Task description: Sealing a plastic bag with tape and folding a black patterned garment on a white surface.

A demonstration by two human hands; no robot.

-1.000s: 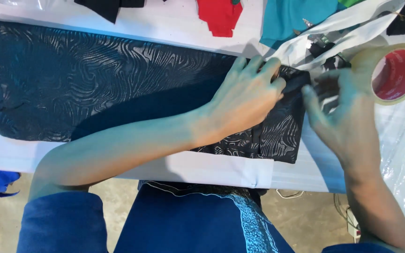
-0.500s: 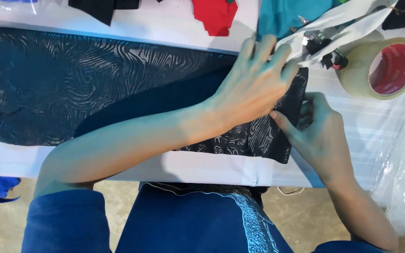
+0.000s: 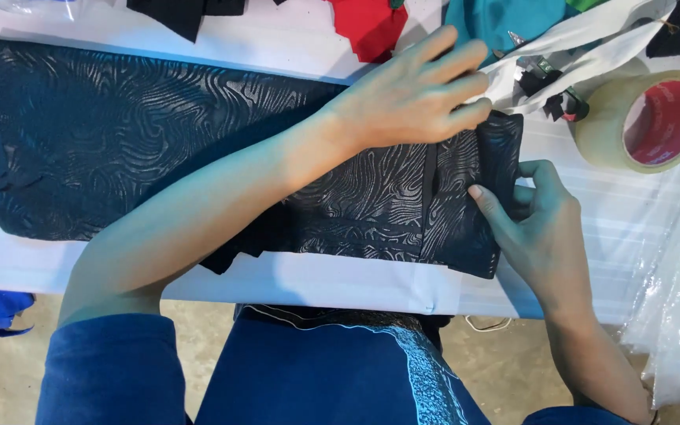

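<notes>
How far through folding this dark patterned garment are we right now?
Done: the right end of the dark patterned garment is turned over on itself, with a fold line showing near that end. In hand: the left hand lies flat on the upper edge of the folded part, and the right hand pinches its right edge. Left: most of the garment lies unfolded across the white table to the left.
</notes>
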